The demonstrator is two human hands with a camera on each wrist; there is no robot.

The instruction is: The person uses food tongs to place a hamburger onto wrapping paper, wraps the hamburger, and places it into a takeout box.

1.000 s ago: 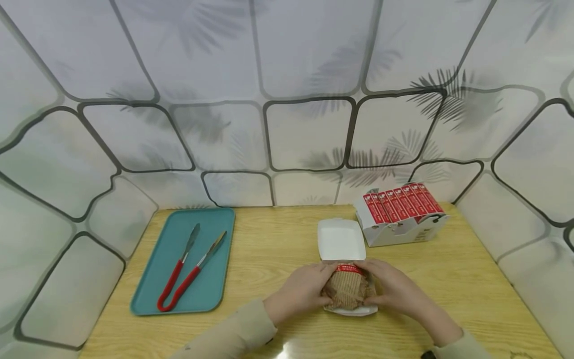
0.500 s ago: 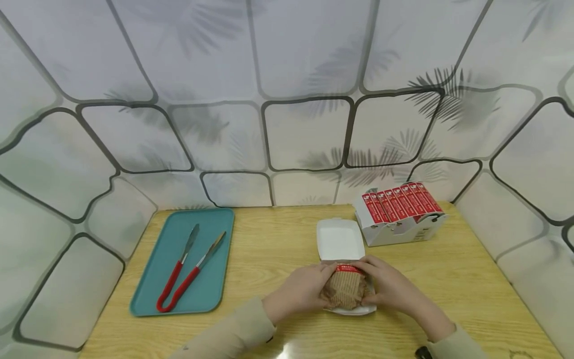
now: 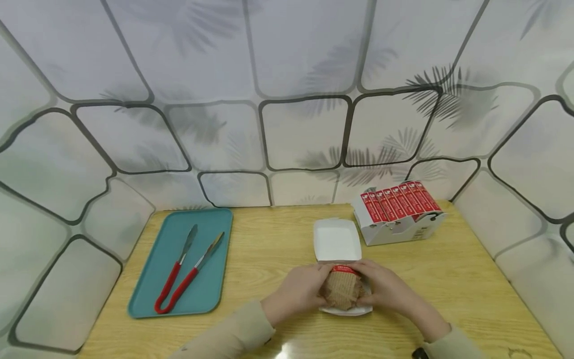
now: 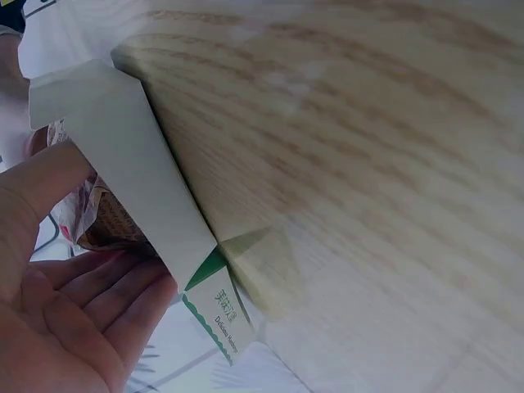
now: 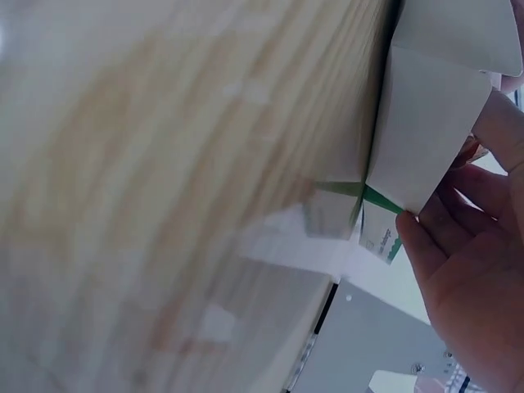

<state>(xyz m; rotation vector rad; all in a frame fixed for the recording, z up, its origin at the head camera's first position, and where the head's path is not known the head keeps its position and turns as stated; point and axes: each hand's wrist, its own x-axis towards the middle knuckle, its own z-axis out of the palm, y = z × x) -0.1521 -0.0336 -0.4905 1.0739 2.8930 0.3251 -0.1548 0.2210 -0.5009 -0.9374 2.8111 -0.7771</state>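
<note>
A paper-wrapped burger (image 3: 342,286) with a red printed band sits in the base of an open white burger box (image 3: 337,240), whose lid lies folded back. My left hand (image 3: 299,290) grips the wrapper from the left, and my right hand (image 3: 389,289) grips it from the right. In the left wrist view, my left hand (image 4: 82,319) reaches over the box wall (image 4: 147,172) to the brown wrapper (image 4: 113,221). The right wrist view has my right hand (image 5: 475,270) at the opposite box wall (image 5: 430,123), with the burger mostly hidden.
On the left, a teal tray (image 3: 154,294) bears red-handled tongs (image 3: 186,279). Behind the burger box to the right stands a white carton (image 3: 381,234) filled with several red-topped packets (image 3: 399,202). Patterned walls border the wooden table (image 3: 269,239) at back and sides.
The head view has shifted slightly, so everything sits a little further left in it. Both hands keep their hold on the wrapped burger, with little visible movement.
</note>
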